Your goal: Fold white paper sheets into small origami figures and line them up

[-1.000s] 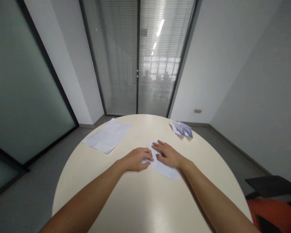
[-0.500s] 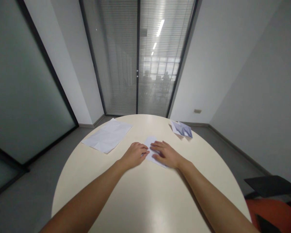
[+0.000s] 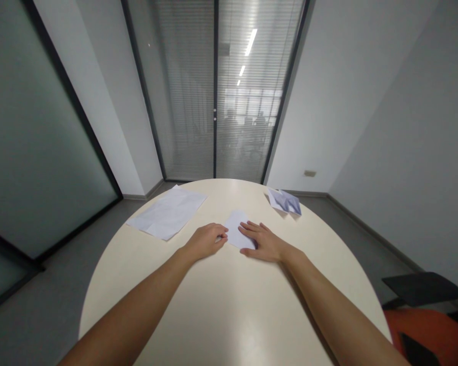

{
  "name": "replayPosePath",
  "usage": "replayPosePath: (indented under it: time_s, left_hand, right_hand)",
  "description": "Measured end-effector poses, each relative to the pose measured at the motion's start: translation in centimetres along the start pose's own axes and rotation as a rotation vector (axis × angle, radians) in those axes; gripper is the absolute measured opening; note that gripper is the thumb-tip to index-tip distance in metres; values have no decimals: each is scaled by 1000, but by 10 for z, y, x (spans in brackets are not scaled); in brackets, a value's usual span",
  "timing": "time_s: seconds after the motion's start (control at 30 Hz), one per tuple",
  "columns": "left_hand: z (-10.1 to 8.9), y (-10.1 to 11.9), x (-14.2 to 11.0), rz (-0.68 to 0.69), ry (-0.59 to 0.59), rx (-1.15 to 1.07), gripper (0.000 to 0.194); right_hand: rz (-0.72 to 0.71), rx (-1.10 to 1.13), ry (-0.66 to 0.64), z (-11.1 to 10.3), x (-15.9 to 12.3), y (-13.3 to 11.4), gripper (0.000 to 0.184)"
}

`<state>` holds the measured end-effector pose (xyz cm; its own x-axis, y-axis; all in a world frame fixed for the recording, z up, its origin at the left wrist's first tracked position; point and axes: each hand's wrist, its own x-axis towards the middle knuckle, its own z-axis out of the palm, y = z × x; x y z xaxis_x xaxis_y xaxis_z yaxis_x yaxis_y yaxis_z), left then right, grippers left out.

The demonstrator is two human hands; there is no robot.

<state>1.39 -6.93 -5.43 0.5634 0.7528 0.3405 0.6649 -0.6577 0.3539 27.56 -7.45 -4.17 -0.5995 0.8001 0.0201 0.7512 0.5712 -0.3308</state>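
A small piece of white folded paper (image 3: 234, 227) lies on the round table between my hands. My left hand (image 3: 207, 241) is at its left edge, thumb and forefinger closed in a pinch at the paper's margin. My right hand (image 3: 263, 243) rests flat on the right part of the paper, fingers spread, covering that side. How the paper is folded underneath is hidden by the right hand.
The cream round table (image 3: 198, 315) spans the view. A larger creased white sheet (image 3: 168, 212) lies at its far left. Near the far right edge stands a folded paper piece (image 3: 284, 202). An orange chair (image 3: 427, 330) with a black armrest is at the lower right.
My left hand has shifted slightly left, and the small paper has turned, its lower right corner no longer showing below my right hand. My right hand's fingers are spread wider.
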Motion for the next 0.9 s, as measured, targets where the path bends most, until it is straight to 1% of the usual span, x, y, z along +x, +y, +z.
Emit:
replayPosePath:
  time_s: [0.2, 0.33, 0.57, 0.73, 0.9]
  left_hand:
    - [-7, 8, 1, -16, 11, 231, 18]
    - [-9, 12, 1, 2, -4, 302, 19]
    - [-14, 5, -2, 15, -25, 221, 16]
    - [-18, 0, -5, 67, -48, 144, 15]
    - [-17, -3, -5, 88, -58, 141, 18]
  right_hand:
    - [17, 10, -7, 0, 0, 0, 87]
    - [22, -2, -10, 0, 0, -1, 87]
    - [7, 17, -13, 2, 1, 4, 90]
    - [-3, 32, -4, 3, 1, 6, 90]
    - [0, 21, -9, 2, 0, 4, 89]
